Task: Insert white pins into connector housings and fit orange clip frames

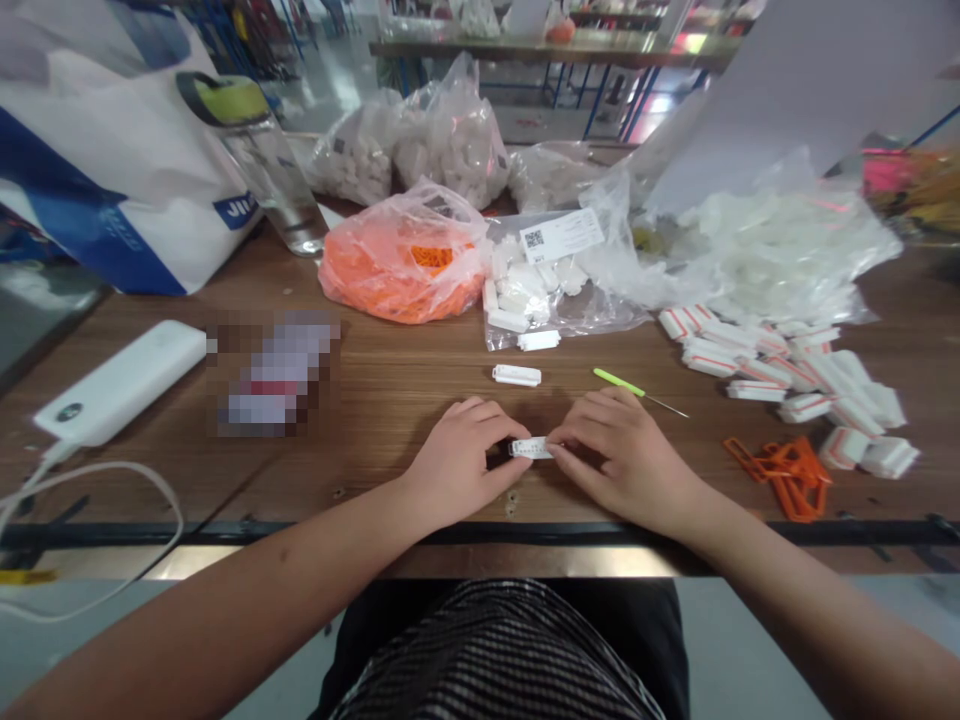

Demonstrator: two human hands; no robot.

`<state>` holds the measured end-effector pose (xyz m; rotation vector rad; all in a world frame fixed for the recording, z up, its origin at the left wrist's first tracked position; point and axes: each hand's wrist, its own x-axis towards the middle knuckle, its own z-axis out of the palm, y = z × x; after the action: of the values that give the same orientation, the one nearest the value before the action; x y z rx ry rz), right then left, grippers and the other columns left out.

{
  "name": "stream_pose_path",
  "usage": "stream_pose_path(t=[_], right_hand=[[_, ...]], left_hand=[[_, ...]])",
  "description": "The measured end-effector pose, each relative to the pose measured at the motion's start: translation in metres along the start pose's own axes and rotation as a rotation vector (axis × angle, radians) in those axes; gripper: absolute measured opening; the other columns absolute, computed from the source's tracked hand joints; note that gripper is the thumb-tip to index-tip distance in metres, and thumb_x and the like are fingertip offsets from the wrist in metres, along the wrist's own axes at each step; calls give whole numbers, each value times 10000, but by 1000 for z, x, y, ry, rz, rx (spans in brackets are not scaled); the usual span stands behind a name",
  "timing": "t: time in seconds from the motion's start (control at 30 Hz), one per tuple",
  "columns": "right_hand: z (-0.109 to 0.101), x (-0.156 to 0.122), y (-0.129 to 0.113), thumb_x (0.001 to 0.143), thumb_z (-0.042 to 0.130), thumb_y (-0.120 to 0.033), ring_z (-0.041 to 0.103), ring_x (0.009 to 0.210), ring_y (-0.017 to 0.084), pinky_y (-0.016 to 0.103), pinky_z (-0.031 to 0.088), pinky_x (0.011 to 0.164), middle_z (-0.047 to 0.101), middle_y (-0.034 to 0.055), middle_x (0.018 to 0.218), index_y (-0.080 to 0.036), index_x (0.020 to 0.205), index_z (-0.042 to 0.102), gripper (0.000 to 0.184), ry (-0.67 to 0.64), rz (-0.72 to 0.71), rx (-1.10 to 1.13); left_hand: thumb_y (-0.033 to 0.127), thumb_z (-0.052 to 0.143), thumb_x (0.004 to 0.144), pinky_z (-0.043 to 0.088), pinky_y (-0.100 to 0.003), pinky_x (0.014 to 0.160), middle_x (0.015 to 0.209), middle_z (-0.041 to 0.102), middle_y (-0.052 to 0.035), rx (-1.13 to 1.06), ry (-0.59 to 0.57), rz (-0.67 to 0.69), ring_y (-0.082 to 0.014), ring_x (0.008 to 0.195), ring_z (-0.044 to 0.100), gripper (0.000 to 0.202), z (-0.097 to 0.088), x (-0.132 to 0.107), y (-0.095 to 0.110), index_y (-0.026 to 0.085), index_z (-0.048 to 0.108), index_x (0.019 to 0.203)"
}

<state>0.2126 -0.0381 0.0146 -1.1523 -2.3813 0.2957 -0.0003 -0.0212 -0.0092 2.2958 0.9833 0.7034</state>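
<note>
My left hand (pixel 465 455) and my right hand (pixel 622 455) rest on the wooden table (pixel 375 400) near its front edge. Between their fingertips they pinch a small white plastic part (pixel 530 448), fingers closed on either end of it. Another white part (pixel 517 375) lies loose just beyond my hands. A green-handled pick tool (pixel 637 391) lies to the right of it, close to my right hand.
An orange bag of parts (pixel 401 265) and an open clear bag of white parts (pixel 540 290) sit behind. Assembled white parts (pixel 787 365) and orange clips (pixel 787 475) lie at right. A white power bank (pixel 120 385), cable, bottle (pixel 262 165) and shopping bag stand at left.
</note>
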Motion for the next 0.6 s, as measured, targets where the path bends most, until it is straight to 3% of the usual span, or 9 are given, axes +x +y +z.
stream_pose_path(t=[0.17, 0.4, 0.53, 0.6], right_hand=[[-3, -3, -5, 896, 523, -182, 564, 663, 164, 365, 387, 753, 664, 24, 662, -194, 812, 713, 208, 32, -121, -135], [3, -5, -6, 860, 565, -168, 550, 636, 157, 365, 392, 739, 650, 14, 635, -172, 785, 713, 166, 131, -189, -135], [1, -5, -7, 870, 553, -175, 559, 627, 157, 373, 401, 741, 655, 7, 639, -183, 803, 717, 177, 103, -167, -101], [-7, -8, -2, 884, 552, -189, 598, 650, 157, 366, 415, 745, 686, 5, 678, -201, 826, 719, 178, 130, -84, -24]], left_hand=[[257, 660, 861, 434, -396, 857, 868, 658, -13, -6, 10, 5, -202, 866, 567, 96, 0, 0, 0, 208, 664, 943], [252, 667, 857, 431, -386, 847, 845, 648, -19, -13, 16, 15, -200, 856, 566, 108, -1, 1, 1, 191, 670, 946], [252, 670, 856, 428, -389, 857, 860, 654, -13, -16, 24, 20, -198, 867, 570, 108, -1, 1, 2, 200, 666, 950], [251, 667, 858, 429, -387, 852, 860, 654, -11, -13, 20, 20, -195, 858, 568, 104, -1, 1, 1, 204, 665, 950]])
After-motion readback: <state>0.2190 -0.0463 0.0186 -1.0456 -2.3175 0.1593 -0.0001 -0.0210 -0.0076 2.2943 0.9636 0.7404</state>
